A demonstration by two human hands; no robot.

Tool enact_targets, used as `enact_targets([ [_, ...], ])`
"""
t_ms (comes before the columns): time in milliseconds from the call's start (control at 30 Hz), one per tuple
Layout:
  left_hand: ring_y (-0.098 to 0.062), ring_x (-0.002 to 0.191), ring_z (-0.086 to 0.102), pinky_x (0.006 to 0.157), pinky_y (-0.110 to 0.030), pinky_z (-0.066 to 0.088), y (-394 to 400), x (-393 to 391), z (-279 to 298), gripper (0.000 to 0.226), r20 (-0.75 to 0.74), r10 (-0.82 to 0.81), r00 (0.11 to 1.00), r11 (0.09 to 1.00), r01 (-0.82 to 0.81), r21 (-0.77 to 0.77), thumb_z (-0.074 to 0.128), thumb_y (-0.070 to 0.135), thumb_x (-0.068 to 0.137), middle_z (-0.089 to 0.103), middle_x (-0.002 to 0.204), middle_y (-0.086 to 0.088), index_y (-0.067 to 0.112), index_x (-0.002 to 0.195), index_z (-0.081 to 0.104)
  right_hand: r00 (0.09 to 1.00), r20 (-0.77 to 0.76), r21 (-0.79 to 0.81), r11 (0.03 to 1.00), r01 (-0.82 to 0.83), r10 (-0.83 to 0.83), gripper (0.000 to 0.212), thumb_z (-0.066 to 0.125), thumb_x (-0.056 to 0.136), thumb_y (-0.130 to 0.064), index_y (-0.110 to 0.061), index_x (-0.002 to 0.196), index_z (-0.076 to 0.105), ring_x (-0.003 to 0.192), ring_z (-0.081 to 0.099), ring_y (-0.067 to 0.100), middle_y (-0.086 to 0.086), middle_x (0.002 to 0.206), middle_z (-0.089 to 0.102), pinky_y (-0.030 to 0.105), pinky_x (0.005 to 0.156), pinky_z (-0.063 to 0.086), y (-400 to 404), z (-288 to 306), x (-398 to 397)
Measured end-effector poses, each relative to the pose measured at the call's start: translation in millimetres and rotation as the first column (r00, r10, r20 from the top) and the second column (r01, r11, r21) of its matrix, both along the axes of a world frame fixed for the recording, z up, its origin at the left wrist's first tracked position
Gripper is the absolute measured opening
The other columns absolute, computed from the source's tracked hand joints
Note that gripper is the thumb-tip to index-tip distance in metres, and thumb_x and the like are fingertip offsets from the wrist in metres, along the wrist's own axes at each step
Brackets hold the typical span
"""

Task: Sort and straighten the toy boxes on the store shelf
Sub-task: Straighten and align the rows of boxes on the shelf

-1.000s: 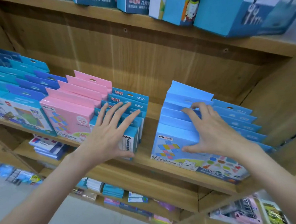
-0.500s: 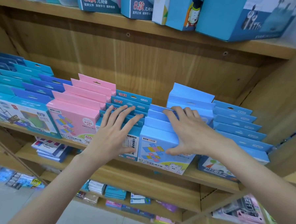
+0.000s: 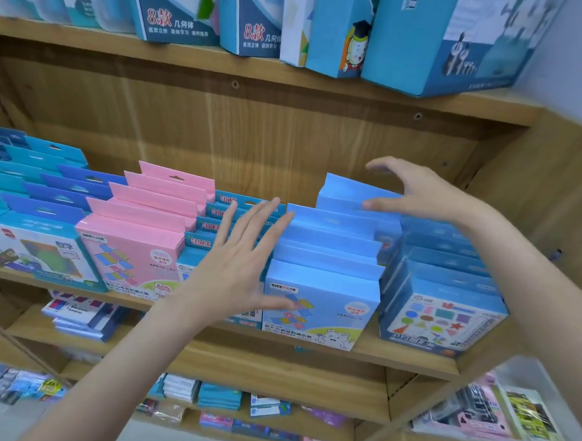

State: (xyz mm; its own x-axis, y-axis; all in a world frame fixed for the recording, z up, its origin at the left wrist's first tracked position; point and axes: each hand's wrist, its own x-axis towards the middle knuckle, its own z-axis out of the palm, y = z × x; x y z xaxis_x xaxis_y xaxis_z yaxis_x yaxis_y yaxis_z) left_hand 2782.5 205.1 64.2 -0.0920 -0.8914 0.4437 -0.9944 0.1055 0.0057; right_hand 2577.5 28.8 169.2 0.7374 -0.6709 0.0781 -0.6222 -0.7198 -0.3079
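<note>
Rows of flat toy boxes stand on the middle wooden shelf (image 3: 309,356). A light blue row (image 3: 325,256) sits between a narrow teal row (image 3: 211,236) and a blue shapes row (image 3: 444,295). A pink row (image 3: 140,232) and more teal boxes (image 3: 30,213) stand further left. My left hand (image 3: 243,265) lies flat with straight fingers over the teal row, thumb against the front light blue box. My right hand (image 3: 416,189) hovers with spread fingers above the back of the light blue row, fingertips at the rear box's top.
The upper shelf carries tall blue boxes (image 3: 437,42) that overhang its edge. Lower shelves hold flat packs (image 3: 75,317) and small boxes (image 3: 219,395). The wooden side panel (image 3: 552,217) closes the shelf on the right.
The light blue row has slid left against the teal row. My right hand has lifted off its front boxes and moved up to the back. My left hand stayed on the teal row.
</note>
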Motion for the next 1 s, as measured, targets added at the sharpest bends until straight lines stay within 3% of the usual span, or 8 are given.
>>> enact_targets([
  [100, -0.029, 0.134, 0.028, 0.109, -0.05, 0.003, -10, -4, 0, 0.107, 0.047, -0.014, 0.999, 0.999, 0.012, 0.044, 0.041, 0.083, 0.056, 0.032, 0.147, -0.012, 0.02, 0.142, 0.026, 0.984, -0.17, 0.109, 0.992, 0.07, -0.051, 0.08, 0.07, 0.075, -0.042, -0.021, 0.139, 0.028, 0.134, 0.031, 0.02, 0.003, 0.148, 0.031, 0.032, 0.107, 0.027, -40, -2, 9],
  [167, -0.027, 0.126, 0.043, 0.108, -0.05, 0.006, -11, -6, -3, 0.103, 0.036, -0.01, 0.999, 0.998, 0.008, 0.063, 0.041, 0.082, 0.056, 0.043, 0.138, -0.009, 0.022, 0.139, 0.029, 0.954, -0.299, 0.222, 0.971, 0.085, -0.015, 0.081, 0.072, 0.074, -0.038, -0.02, 0.139, 0.028, 0.129, 0.037, 0.018, 0.001, 0.147, 0.033, 0.031, 0.105, 0.033, -57, -6, 16],
  [233, -0.023, 0.118, 0.05, 0.108, -0.049, 0.008, -11, -7, -5, 0.099, -0.002, -0.002, 1.0, 0.998, 0.002, 0.059, 0.043, 0.08, 0.057, 0.048, 0.132, -0.005, 0.024, 0.137, 0.03, 0.93, -0.365, 0.276, 0.96, 0.056, 0.05, 0.064, 0.073, 0.076, -0.029, -0.015, 0.13, 0.042, 0.113, 0.05, 0.016, 0.002, 0.133, 0.049, 0.024, 0.09, 0.041, -65, -9, 23],
  [367, -0.019, 0.114, 0.052, 0.108, -0.049, 0.011, -10, -7, -7, 0.096, -0.001, -0.009, 1.0, 0.999, 0.009, 0.039, 0.042, 0.078, 0.058, 0.05, 0.126, -0.002, 0.024, 0.137, 0.031, 0.943, -0.3, 0.373, 0.927, -0.022, 0.143, 0.032, 0.07, 0.079, -0.015, -0.011, 0.109, 0.059, 0.083, 0.062, 0.011, 0.007, 0.113, 0.065, 0.01, 0.058, 0.049, -72, -15, 38],
  [567, -0.019, 0.113, 0.052, 0.109, -0.049, 0.013, -10, -5, -10, 0.094, 0.015, -0.017, 1.0, 1.0, 0.017, 0.014, 0.042, 0.077, 0.061, 0.05, 0.125, -0.001, 0.023, 0.137, 0.034, 0.959, -0.2, 0.504, 0.861, -0.074, 0.2, 0.025, 0.069, 0.08, -0.017, -0.014, 0.104, 0.065, 0.084, 0.067, 0.015, 0.005, 0.104, 0.07, 0.021, 0.066, 0.055, -66, -25, 59],
  [733, -0.018, 0.113, 0.05, 0.11, -0.047, 0.013, -12, -3, -13, 0.093, 0.015, -0.024, 1.0, 0.999, 0.025, -0.02, 0.044, 0.077, 0.062, 0.05, 0.124, -0.001, 0.022, 0.137, 0.034, 0.938, -0.227, 0.59, 0.803, -0.082, 0.262, 0.028, 0.067, 0.081, -0.014, -0.017, 0.108, 0.063, 0.086, 0.068, 0.015, 0.002, 0.105, 0.07, 0.023, 0.066, 0.055, -56, -21, 64],
  [1000, -0.018, 0.112, 0.05, 0.109, -0.047, 0.015, -13, -3, -17, 0.091, 0.02, -0.03, 0.999, 0.998, 0.031, -0.047, 0.043, 0.077, 0.063, 0.051, 0.123, -0.001, 0.022, 0.136, 0.034, 0.926, -0.26, 0.662, 0.749, -0.037, 0.275, 0.034, 0.062, 0.082, -0.005, -0.014, 0.115, 0.061, 0.096, 0.067, 0.021, 0.008, 0.112, 0.068, 0.035, 0.078, 0.056, -53, -17, 70],
])
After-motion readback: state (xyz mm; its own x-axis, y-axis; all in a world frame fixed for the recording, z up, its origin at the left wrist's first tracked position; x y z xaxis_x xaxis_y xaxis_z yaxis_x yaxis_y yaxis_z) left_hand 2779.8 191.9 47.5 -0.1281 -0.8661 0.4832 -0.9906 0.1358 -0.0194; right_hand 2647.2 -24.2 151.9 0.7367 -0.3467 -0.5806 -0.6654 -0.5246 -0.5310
